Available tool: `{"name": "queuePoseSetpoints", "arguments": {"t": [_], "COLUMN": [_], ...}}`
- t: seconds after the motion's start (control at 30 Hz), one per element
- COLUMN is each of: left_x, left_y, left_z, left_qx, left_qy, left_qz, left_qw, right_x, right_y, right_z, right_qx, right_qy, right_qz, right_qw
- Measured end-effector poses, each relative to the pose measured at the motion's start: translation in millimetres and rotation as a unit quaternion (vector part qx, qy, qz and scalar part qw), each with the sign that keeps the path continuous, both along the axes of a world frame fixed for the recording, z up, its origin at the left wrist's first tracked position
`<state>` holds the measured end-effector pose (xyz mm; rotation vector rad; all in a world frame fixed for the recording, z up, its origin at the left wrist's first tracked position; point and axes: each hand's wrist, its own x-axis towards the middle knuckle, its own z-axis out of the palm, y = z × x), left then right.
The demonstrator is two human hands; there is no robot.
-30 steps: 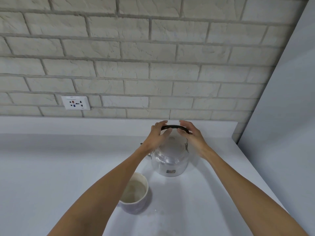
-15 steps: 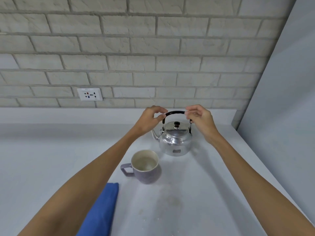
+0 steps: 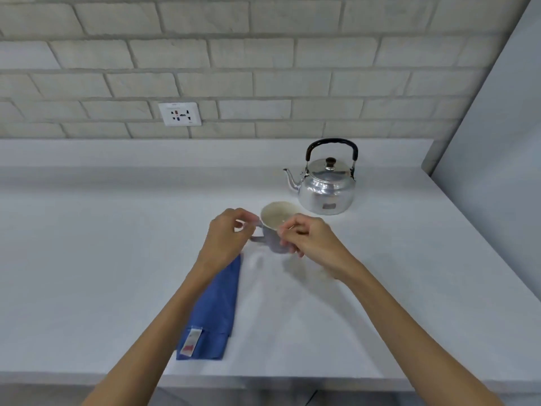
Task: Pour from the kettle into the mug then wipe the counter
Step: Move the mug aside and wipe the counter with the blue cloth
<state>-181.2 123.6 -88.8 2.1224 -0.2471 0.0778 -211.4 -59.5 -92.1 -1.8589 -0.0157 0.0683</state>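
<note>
A shiny metal kettle (image 3: 326,186) with a black handle stands upright at the back right of the white counter (image 3: 117,259), spout pointing left, and nothing touches it. Just in front of it sits a grey mug (image 3: 276,222) with a cream inside, its handle to the left. My left hand (image 3: 227,240) hovers by the mug's handle with fingers curled and pinched. My right hand (image 3: 311,238) covers the mug's right front side, fingers curled in; whether it touches the mug is unclear. A folded blue cloth (image 3: 218,312) lies on the counter, partly under my left forearm.
A brick wall with a white socket plate (image 3: 179,114) runs along the back above a raised ledge. A plain grey wall (image 3: 503,142) closes the right side. The counter's front edge (image 3: 292,379) is close to me.
Both hands have let go of the kettle's handle and drawn back toward me, down to the mug. The view has pulled back, so the whole blue cloth now shows.
</note>
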Motion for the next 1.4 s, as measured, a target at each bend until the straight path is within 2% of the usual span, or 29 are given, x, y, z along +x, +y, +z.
{"name": "queuePoseSetpoints", "arguments": {"t": [0.07,0.17,0.23,0.4,0.6,0.8,0.9,0.97,1.07,1.17,1.27,1.33,1.4], "left_x": [-16.8,-42.9,-59.3,-71.1,-65.4,-65.7,-71.9,-76.7,-80.9,-88.5,-94.4,-92.4,-86.7], "left_y": [25.3,56.1,67.4,78.8,77.1,61.0,48.0,35.6,15.1,0.6,0.5,8.3,17.5], "left_z": [-28.0,-60.7,-70.3,-79.0,-80.8,-72.7,-66.3,-63.9,-65.3,-72.1,-82.3,-80.5,-76.8], "left_qx": [0.072,0.221,0.261,0.206,0.123,0.183,0.104,-0.008,-0.167,-0.216,-0.136,-0.010,0.135], "left_qy": [0.060,0.185,0.221,0.237,0.288,0.262,0.260,0.289,0.368,0.424,0.422,0.377,0.296], "left_qz": [0.049,0.123,0.149,0.170,0.138,0.045,0.024,0.009,0.011,0.031,0.024,0.009,0.027], "left_qw": [0.994,0.950,0.928,0.934,0.940,0.947,0.960,0.957,0.915,0.879,0.896,0.926,0.945], "right_x": [-5.3,0.4,9.9,32.8,31.9,16.8,9.4,3.8,-3.3,-11.0,-18.2,-19.9,-19.8], "right_y": [29.0,67.4,88.8,125.6,128.6,110.3,92.2,79.1,57.2,39.2,34.7,39.4,51.7], "right_z": [-23.2,-54.4,-68.6,-84.0,-91.1,-93.2,-89.7,-89.1,-91.3,-98.4,-110.4,-112.6,-109.8], "right_qx": [-0.023,-0.095,-0.159,-0.240,-0.221,-0.190,-0.186,-0.210,-0.212,-0.232,-0.351,-0.437,-0.438], "right_qy": [0.037,0.053,0.048,0.049,0.009,-0.055,-0.107,-0.147,-0.137,-0.092,-0.068,-0.097,-0.100], "right_qz": [0.037,0.062,0.058,0.024,0.027,-0.007,-0.038,-0.059,-0.073,-0.063,-0.036,-0.060,-0.090], "right_qw": [0.998,0.992,0.984,0.969,0.975,0.980,0.976,0.965,0.965,0.966,0.933,0.892,0.889]}}
